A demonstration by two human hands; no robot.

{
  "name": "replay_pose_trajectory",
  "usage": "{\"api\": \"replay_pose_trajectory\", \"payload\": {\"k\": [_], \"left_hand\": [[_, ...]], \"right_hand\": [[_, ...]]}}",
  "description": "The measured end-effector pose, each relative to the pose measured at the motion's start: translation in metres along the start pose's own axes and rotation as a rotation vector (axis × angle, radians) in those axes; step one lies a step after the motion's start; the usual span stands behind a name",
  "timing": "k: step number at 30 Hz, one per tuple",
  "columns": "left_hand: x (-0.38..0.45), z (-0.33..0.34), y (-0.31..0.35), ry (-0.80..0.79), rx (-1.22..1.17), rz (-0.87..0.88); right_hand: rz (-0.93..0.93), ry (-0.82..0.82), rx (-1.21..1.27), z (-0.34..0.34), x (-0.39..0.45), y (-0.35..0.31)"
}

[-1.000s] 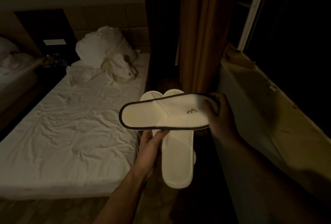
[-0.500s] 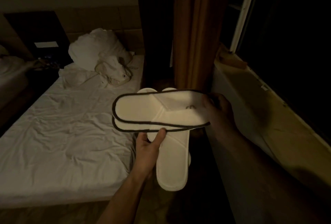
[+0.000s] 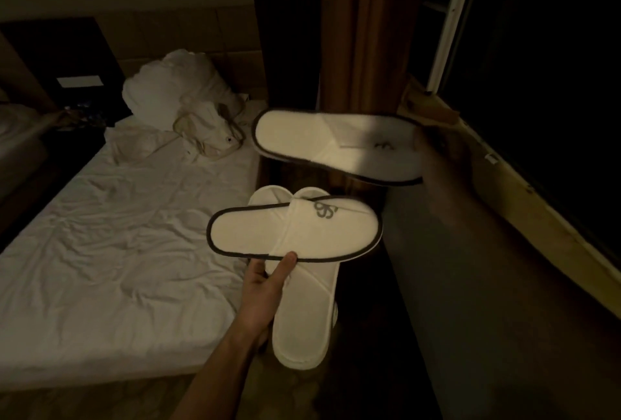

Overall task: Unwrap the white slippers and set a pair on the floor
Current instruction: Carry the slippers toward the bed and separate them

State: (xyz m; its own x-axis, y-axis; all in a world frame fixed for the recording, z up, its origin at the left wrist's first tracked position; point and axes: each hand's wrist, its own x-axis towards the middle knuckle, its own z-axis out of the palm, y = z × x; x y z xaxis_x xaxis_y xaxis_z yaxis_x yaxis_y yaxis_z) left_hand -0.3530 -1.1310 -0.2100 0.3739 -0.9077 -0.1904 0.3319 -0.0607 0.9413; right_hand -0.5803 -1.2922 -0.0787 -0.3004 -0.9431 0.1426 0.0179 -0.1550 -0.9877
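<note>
- A bed with a crumpled white sheet (image 3: 111, 241) fills the left side, with a rumpled white pillow (image 3: 174, 90) and a cream cloth bag (image 3: 210, 132) heaped at its head.
- The left hand (image 3: 265, 288) comes up from below, its thumb pressed on the near edge of a white terry slipper with dark piping and a grey logo (image 3: 295, 231), which lies crosswise in the air.
- Under that slipper the same hand holds a plain white pair of stacked slippers (image 3: 304, 319) pointing away; the fingers beneath are hidden.
- A brown curtain (image 3: 363, 33) hangs behind.
- The right hand (image 3: 440, 154), dim and blurred, grips the toe end of a second dark-piped white slipper (image 3: 332, 147), raised higher and apart from the lower one.
- A yellowish window ledge (image 3: 537, 218) runs along the right.
</note>
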Motion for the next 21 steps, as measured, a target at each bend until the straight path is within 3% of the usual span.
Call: {"api": "replay_pose_trajectory", "payload": {"k": [10, 18, 21], "left_hand": [[0.003, -0.022, -0.014, 0.013, 0.033, -0.087], [0.006, -0.059, -0.038, 0.070, 0.121, -0.132], [0.014, -0.060, -0.052, 0.081, 0.146, -0.164]], "right_hand": [[0.038, -0.236, -0.187, 0.017, -0.040, 0.064], [0.381, -0.664, -0.125, 0.016, -0.053, 0.115], [0.312, -0.631, -0.188, 0.021, -0.056, 0.132]]}}
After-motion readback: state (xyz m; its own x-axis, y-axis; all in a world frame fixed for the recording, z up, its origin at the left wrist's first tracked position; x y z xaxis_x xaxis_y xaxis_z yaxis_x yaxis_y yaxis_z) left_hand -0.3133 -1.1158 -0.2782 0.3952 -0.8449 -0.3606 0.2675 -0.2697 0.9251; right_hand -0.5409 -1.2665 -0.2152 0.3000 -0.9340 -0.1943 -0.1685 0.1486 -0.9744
